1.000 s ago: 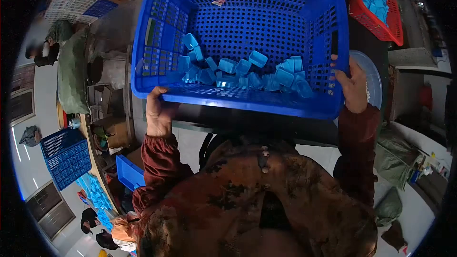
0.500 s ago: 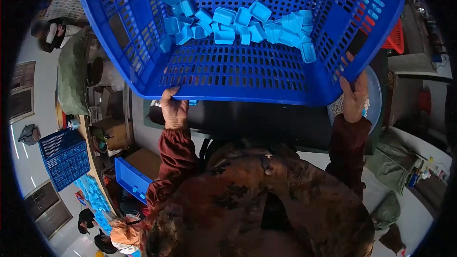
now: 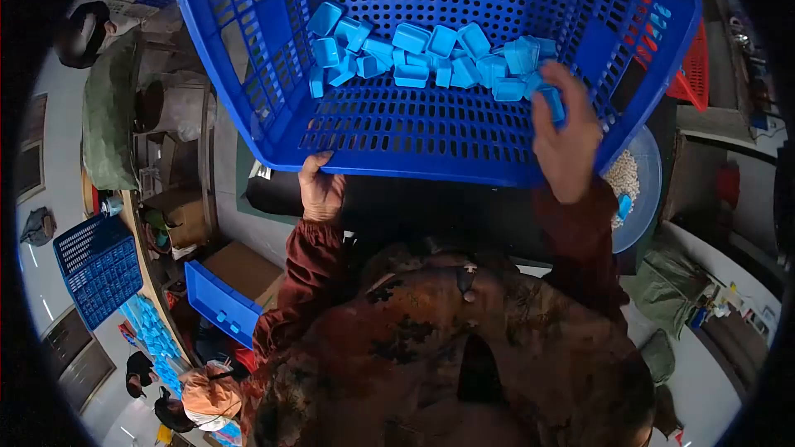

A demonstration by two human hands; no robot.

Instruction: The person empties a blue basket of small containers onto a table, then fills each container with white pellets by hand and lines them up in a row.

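Observation:
A big blue basket (image 3: 397,167) with slotted walls is tilted toward me, and many small light-blue trays (image 3: 411,38) lie inside it. My left hand (image 3: 321,190) grips its near rim at the left, thumb over the edge. Inside the right end, my right hand (image 3: 570,139) reaches to a light-blue tray (image 3: 551,103), with thumb and fingers around its sides. The fingertips are slightly blurred.
Right of the basket, a clear round bowl (image 3: 651,190) holds whitish pellets (image 3: 623,174) and a light-blue piece. A red basket (image 3: 694,74) is beyond. At left are a blue crate (image 3: 98,269), a blue tray (image 3: 219,302), a cardboard box (image 3: 184,219) and several people.
My right hand has left the basket's right rim and moved left into the basket, onto a tray. The left hand still holds the near rim.

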